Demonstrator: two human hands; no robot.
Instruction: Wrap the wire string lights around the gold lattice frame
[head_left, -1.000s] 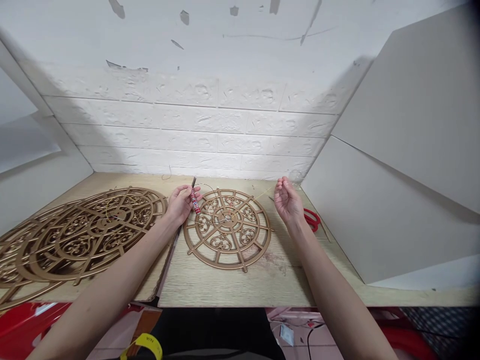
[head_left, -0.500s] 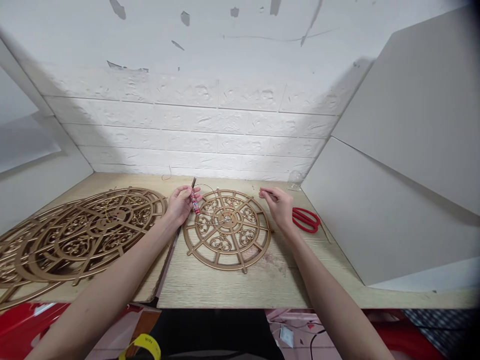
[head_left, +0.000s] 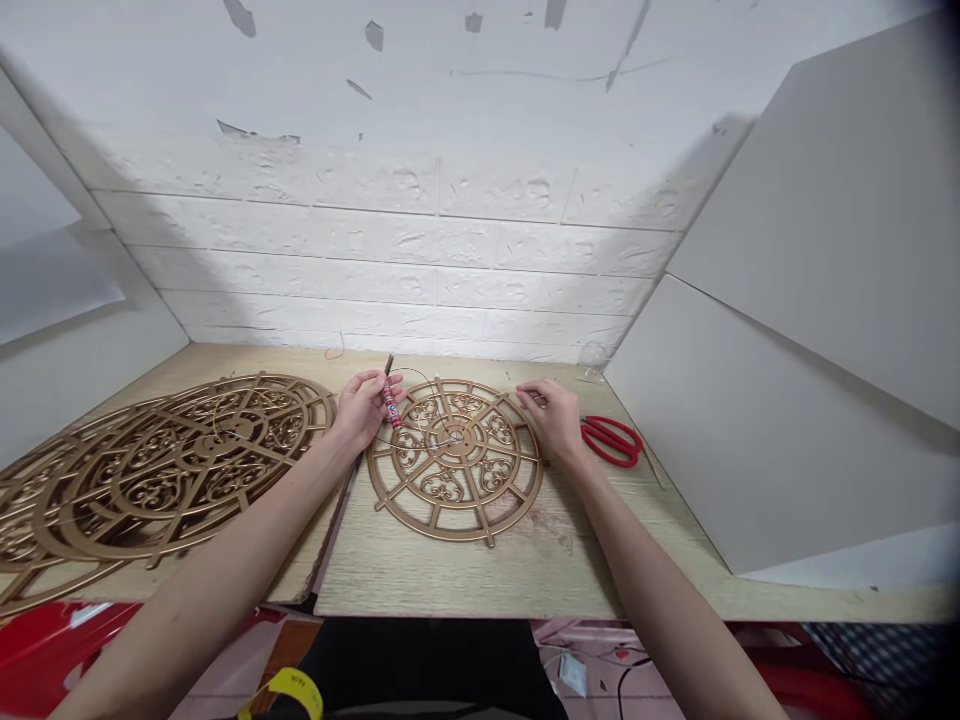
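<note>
My left hand [head_left: 363, 408] holds a slim stick [head_left: 391, 402] wrapped in red, white and blue print, dark at its upper end. Its exact kind does not show. A thin wire [head_left: 415, 371] curves from near the stick over a round gold openwork frame [head_left: 433, 533], which lies flat on the table with scrollwork between its spokes. Over the frame's upper right edge is my right hand [head_left: 553, 415], thumb and fingers pinched together. Whatever they hold, if anything, is too small to make out. Red-handled scissors [head_left: 611, 441] lie just right of that hand.
Similar gold frames [head_left: 154, 492] overlap in a pile on the left, with yellow wire [head_left: 216, 410] on top. A clear rounded object [head_left: 592, 360] stands in the back right corner. White panels [head_left: 750, 380] flank the table [head_left: 450, 590], and a brick-patterned wall [head_left: 390, 240] is behind.
My right hand has shifted slightly left and down, its fingers still pinched. My left hand keeps hold of the printed stick in nearly the same place.
</note>
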